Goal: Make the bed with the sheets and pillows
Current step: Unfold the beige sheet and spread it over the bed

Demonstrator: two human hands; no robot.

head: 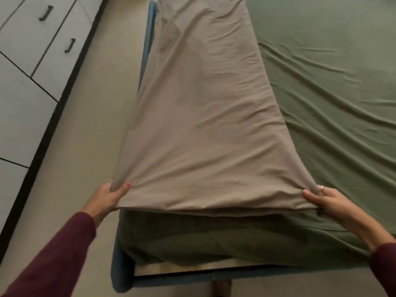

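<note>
A folded beige sheet (203, 116) lies lengthwise along the left side of the bed, stretched taut from its near end. My left hand (109, 198) grips its near left corner, thumb on top. My right hand (327, 202) grips its near right corner the same way. Beneath it a wrinkled olive-green sheet (332, 86) covers the mattress and hangs over the foot end. No pillows are in view.
The blue bed frame (122, 273) shows at the near left corner and along the left side. A strip of beige floor (90, 116) runs between the bed and white cabinets with black handles (34, 46) on the left.
</note>
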